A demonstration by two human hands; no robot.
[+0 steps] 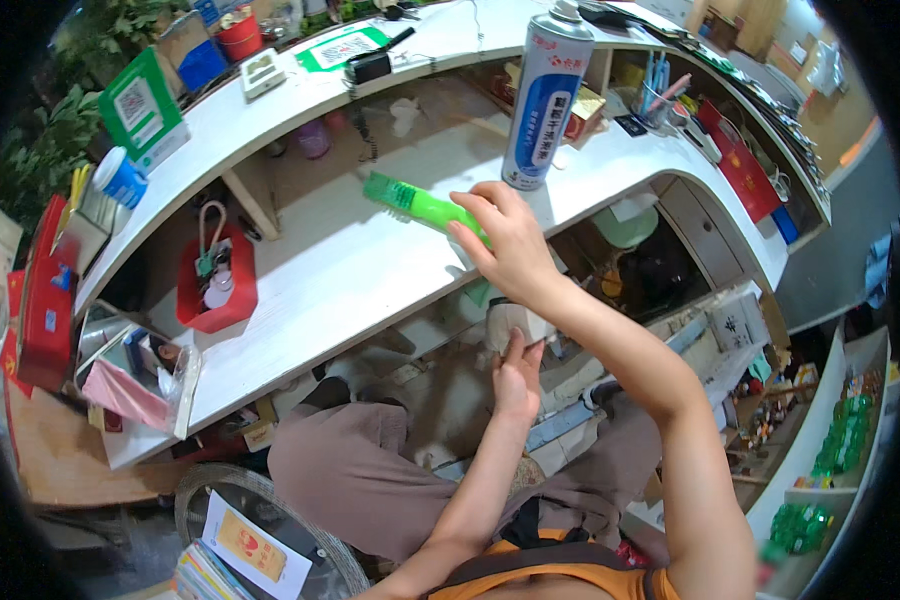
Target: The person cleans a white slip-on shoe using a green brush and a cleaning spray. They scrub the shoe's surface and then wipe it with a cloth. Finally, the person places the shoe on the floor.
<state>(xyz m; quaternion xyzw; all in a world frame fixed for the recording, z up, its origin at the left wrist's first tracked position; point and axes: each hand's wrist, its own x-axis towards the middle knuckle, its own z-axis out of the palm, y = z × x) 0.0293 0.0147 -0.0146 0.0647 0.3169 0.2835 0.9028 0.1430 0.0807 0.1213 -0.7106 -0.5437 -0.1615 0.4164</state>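
Observation:
A bright green plastic brush [435, 211] is in my right hand [511, 244], its handle between thumb and fingers and its darker bristled head pointing up-left above the white desk [330, 262]. Lower down, near the desk's front edge, my left hand [518, 375] holds a pale, light-coloured item with a dark rim, perhaps a shoe [506, 322]; my right hand and forearm partly cover it. Just behind my right hand a tall spray can [547, 97] with a blue and white label stands upright on the desk.
A red plastic basket [217, 289] with small items and a mirror [139, 367] with a pink cloth stand at the left. The curved upper shelf [270, 120] runs behind the desk, bearing a blue paper cup [120, 178]. A pen holder [660, 109] stands at the right. Shelves with green bottles [799, 527] are lower right.

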